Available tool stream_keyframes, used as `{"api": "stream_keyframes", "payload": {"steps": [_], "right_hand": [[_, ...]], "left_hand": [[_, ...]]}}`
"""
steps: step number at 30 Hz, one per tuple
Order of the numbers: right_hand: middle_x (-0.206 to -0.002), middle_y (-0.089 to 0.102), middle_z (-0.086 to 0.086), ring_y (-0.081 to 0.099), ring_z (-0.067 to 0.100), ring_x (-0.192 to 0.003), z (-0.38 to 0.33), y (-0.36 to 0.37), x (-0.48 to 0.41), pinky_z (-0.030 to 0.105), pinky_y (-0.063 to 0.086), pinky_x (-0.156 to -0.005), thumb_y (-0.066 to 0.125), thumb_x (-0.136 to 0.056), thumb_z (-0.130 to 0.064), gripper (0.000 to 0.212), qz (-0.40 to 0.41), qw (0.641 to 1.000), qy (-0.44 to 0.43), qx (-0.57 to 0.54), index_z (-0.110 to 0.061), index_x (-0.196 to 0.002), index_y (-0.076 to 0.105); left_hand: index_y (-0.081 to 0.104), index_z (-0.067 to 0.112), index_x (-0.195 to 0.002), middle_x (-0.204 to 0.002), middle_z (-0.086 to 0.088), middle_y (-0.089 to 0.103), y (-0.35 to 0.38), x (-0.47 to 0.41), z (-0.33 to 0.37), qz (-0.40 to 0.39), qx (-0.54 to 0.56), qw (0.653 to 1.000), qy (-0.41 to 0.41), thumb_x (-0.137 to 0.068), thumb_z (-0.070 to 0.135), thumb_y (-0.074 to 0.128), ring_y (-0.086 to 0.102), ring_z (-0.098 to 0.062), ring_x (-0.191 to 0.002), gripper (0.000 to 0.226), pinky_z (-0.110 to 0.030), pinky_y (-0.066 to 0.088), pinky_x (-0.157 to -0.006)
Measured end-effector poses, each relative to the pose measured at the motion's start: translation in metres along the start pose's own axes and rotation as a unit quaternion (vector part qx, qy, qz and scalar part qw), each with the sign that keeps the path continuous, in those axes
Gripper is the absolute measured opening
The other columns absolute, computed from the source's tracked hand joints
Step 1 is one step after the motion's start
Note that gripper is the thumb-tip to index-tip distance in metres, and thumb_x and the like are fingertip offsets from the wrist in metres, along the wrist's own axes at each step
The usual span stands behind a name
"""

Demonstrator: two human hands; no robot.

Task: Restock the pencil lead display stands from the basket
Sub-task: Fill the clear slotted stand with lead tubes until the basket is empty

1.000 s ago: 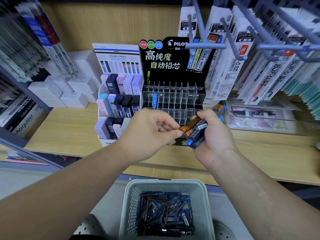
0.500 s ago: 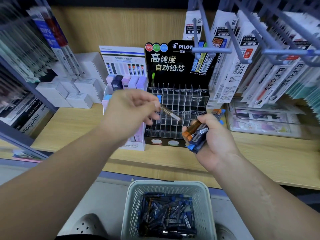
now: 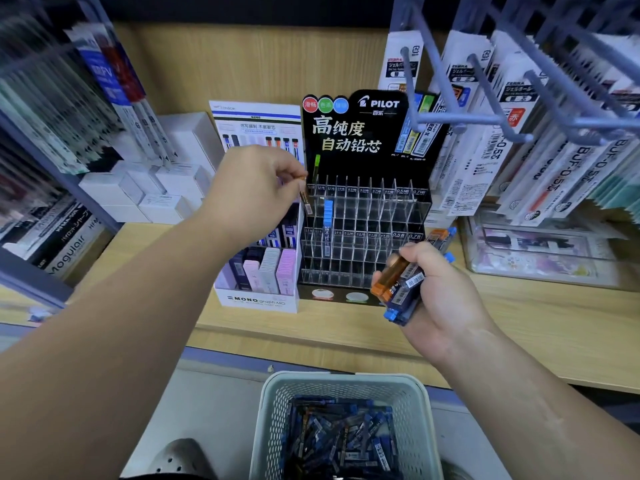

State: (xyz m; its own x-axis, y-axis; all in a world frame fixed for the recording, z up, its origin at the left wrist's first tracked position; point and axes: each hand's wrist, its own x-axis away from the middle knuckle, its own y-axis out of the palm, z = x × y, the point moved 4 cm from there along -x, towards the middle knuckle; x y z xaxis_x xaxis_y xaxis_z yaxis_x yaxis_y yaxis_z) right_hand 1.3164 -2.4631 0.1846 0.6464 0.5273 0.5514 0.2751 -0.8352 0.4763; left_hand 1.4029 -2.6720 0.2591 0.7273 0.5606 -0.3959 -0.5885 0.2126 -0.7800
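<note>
Stationery shop; pale wood shelf [image 3: 519, 323] w/ hanging refill packs above. Black PILOT display stand [image 3: 360, 140] w/ clear acrylic slot grid stands centre. Most slots look bare; one column holds blue-capped lead tubes [image 3: 327, 220]. White cardboard MONO stand [image 3: 256, 301] of pastel lead cases sits just beside it, on its left.

L hand [image 3: 249, 188]: fingers [image 3: 294, 174] pinch the top end of one slim clear lead tube w/ orange cap [image 3: 305, 199]. It hangs approx vertical, lower end at the grid's top-left slot. Can't tell if it has entered the slot (blur).

R hand [image 3: 440, 299]: fingers curled round a bundle of orange and blue lead tubes [image 3: 401, 278], held in front of the stand's lower right, clear of the shelf.

White perforated plastic basket [image 3: 273, 427] sits below the shelf edge, btwn the forearms, w/ a heap of blue-capped tubes inside.

Step (judged): slotting a single tube. Task looks early, grid mostly unfilled.

Handling (judged): tubes light, rigid, smooth plastic, so prob. slippery in a bundle. Leads inside are brittle, so don't drop from height. Take by the cap end, thumb + forefinger, and lower straight btwn dividers. Slots are narrow, and a tilt would likely snag. Check slot grade label vs tube.
</note>
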Motion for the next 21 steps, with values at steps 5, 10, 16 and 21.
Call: {"api": "stream_keyframes", "payload": {"steps": [5, 10, 16, 21], "right_hand": [[-0.073, 0.060, 0.005, 0.065, 0.016, -0.052, -0.001, -0.001, -0.003, 0.036, 0.057, -0.068, 0.061, -0.096, -0.010, 0.012, -0.003, 1.000, -0.004, 0.012, -0.010, -0.084, 0.058], [-0.077, 0.062, 0.004, 0.065, 0.017, -0.056, 0.000, -0.004, -0.005, 0.035, 0.057, -0.063, 0.061, -0.096, -0.013, 0.009, -0.005, 1.000, -0.004, 0.028, -0.011, -0.088, 0.059], [-0.080, 0.062, 0.004, 0.064, 0.013, -0.057, -0.001, -0.006, -0.005, 0.031, 0.056, -0.056, 0.062, -0.096, -0.014, 0.008, -0.002, 0.999, -0.003, 0.036, -0.013, -0.088, 0.060], [-0.079, 0.061, 0.004, 0.063, 0.014, -0.057, -0.003, -0.006, -0.005, 0.031, 0.055, -0.054, 0.061, -0.096, -0.013, 0.013, -0.009, 0.999, -0.007, 0.035, -0.013, -0.083, 0.060]], "left_hand": [[0.079, 0.018, -0.099, -0.084, 0.003, 0.073, 0.018, 0.000, -0.006, -0.022, -0.051, 0.998, 0.037, -0.089, 0.018, 0.071, 0.061, -0.013, -0.077, 0.013, -0.029, 0.054, -0.081], [0.081, 0.018, -0.087, -0.086, -0.005, 0.067, 0.028, 0.000, -0.005, -0.010, -0.109, 0.993, 0.044, -0.083, 0.017, 0.076, 0.065, -0.029, -0.080, 0.007, -0.044, 0.055, -0.069], [0.077, 0.019, -0.086, -0.091, -0.005, 0.066, 0.036, 0.001, -0.004, -0.015, -0.156, 0.988, 0.003, -0.085, 0.022, 0.071, 0.062, -0.028, -0.085, 0.007, -0.041, 0.053, -0.070], [0.078, 0.025, -0.097, -0.092, 0.000, 0.064, 0.032, 0.008, -0.009, -0.012, -0.147, 0.989, 0.004, -0.083, 0.038, 0.075, 0.062, -0.024, -0.085, 0.019, -0.040, 0.053, -0.069]]}}
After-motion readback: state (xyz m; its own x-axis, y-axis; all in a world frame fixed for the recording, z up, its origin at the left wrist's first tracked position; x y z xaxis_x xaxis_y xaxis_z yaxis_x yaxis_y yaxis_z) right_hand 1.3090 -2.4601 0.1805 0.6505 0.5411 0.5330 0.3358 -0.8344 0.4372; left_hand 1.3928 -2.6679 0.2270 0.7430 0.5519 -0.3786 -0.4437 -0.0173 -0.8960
